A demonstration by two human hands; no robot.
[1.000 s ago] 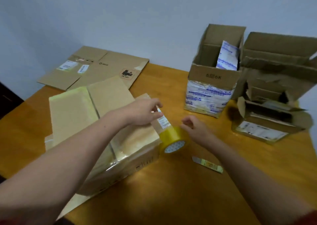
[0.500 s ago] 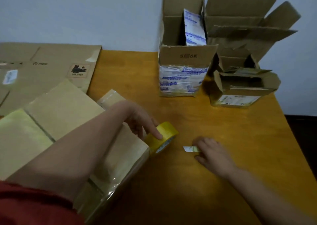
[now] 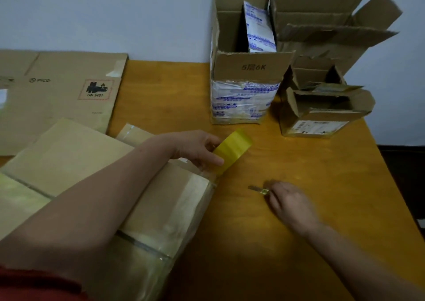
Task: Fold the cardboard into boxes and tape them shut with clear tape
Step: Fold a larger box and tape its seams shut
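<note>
**A:** Where's the tape in all this?

**B:** The left hand has its fingers curled over the yellow roll of clear tape, clamped on it just off the right-hand corner of the closed brown cardboard box. The box lies along the near left edge of the orange wooden table. A shiny strip runs from the roll down over the box's end, so I'd judge the roll is held out to keep that strip taut.

**A:** And the other hand?

**B:** The right hand is low on the table, toward its near right side, fingertips at the end of a small flat cutter with a yellow-green handle. It's blurred; I can't tell whether the fingers pinch it or only touch it. My guess is the cutter is wanted for severing the tape (a stretched strip cuts cleaner than a slack one).

**A:** How far along, then?

**B:** This box looks folded and mostly sealed. A flattened brown cardboard sheet with a red-bordered warning label waits at the far left edge, not yet folded. Three open cardboard boxes cluster at the far right corner: a tall one wrapped in printed tape, a large torn one, and a small one.
</note>
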